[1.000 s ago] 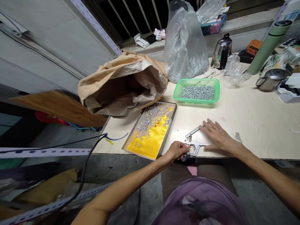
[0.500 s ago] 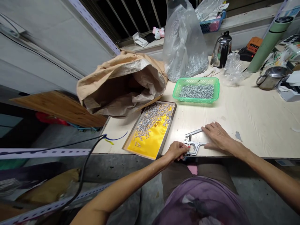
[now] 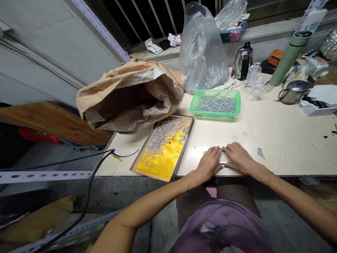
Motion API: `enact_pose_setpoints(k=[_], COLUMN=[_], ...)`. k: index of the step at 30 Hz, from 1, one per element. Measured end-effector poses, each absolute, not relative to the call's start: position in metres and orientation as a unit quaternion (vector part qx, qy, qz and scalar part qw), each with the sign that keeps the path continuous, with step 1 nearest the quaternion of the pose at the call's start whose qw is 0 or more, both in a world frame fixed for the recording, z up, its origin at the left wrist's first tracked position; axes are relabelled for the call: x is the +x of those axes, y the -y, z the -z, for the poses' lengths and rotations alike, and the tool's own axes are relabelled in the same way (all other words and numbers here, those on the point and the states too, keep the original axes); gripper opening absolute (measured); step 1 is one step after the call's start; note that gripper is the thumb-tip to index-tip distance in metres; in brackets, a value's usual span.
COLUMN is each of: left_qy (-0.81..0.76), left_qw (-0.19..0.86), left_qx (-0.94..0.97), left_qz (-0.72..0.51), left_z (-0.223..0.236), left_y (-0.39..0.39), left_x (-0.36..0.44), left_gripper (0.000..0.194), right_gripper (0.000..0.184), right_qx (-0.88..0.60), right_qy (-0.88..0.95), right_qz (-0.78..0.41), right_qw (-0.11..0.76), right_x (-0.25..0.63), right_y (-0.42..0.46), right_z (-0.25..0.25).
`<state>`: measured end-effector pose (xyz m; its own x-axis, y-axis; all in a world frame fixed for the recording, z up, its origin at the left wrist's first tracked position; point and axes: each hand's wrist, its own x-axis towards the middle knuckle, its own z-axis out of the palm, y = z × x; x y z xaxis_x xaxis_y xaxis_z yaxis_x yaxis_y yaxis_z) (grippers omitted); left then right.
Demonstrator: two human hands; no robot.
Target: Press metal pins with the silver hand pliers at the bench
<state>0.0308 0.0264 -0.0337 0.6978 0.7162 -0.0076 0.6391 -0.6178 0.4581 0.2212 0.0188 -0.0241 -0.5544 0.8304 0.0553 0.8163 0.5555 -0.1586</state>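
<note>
Both my hands lie on a metal hand press tool (image 3: pixel 220 162) at the near edge of the pale wooden table (image 3: pixel 276 140). My left hand (image 3: pixel 207 164) covers its left part with fingers stretched flat. My right hand (image 3: pixel 238 159) rests over its right part, fingers also flat and pressed down. Only a sliver of the tool shows between them. A yellow-lined tray (image 3: pixel 163 149) with several small metal pins sits just left of my left hand. A green basket (image 3: pixel 215 103) of the same pins stands farther back.
A crumpled brown paper sack (image 3: pixel 129 96) lies at the back left. A clear plastic bag of pins (image 3: pixel 202 52), a kettle (image 3: pixel 241 61), a green flask (image 3: pixel 289 52) and a steel pot (image 3: pixel 292 92) stand along the back. A black cable (image 3: pixel 92 182) hangs off the left.
My left hand left the tool's jaw end, opened and moved flat onto the tool. My right hand slid left so both hands now cover it. The view shifted slightly.
</note>
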Motion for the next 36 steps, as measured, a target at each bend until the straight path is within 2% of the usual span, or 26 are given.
enact_pose_setpoints(k=[3,6,9,12,17,19,22,25,29,32,36], left_qy=[-0.351,-0.347,-0.341,-0.322,-0.311,-0.331,-0.357,-0.366,-0.377,-0.355,-0.329], left_qw=[0.212,0.207,0.197,0.183,0.191,0.189,0.182,0.168,0.141,0.138,0.152], left_qx=[0.911,0.914,0.919,0.928,0.931,0.924,0.915,0.915,0.912,0.91,0.913], left_qz=[-0.046,-0.013,0.008,0.026,0.033,0.032,0.041,0.033,-0.084,-0.163,-0.189], left_z=[0.037,0.035,0.029,0.023,0.023,0.026,0.028,0.029,0.041,0.055,0.067], left_y=[-0.038,-0.044,-0.047,-0.05,-0.049,-0.048,-0.048,-0.045,-0.023,0.004,0.026], left_x=[0.038,0.042,0.049,0.055,0.056,0.058,0.061,0.062,0.058,0.058,0.06], left_gripper=[0.061,0.068,0.068,0.053,0.021,0.018,0.02,0.021,0.044,0.049,0.053], right_gripper=[0.069,0.07,0.062,0.052,0.007,0.012,0.019,0.006,0.039,0.034,0.02], right_qx=[-0.484,-0.498,-0.484,-0.499,-0.507,-0.501,-0.494,-0.495,-0.484,-0.485,-0.503], right_qy=[0.871,0.863,0.871,0.863,0.858,0.859,0.86,0.859,0.861,0.862,0.86], right_qz=[-0.058,-0.066,-0.068,-0.052,-0.066,-0.082,-0.099,-0.095,-0.127,-0.12,-0.067], right_qw=[0.062,0.056,0.05,0.051,0.054,0.065,0.08,0.09,0.09,0.088,0.052], right_x=[0.231,0.241,0.242,0.235,0.228,0.228,0.23,0.236,0.251,0.257,0.246], right_y=[-0.015,-0.011,-0.008,-0.005,0.002,0.001,-0.002,-0.006,-0.016,-0.028,-0.049], right_z=[0.027,0.03,0.029,0.028,0.029,0.031,0.034,0.032,0.019,0.013,0.019])
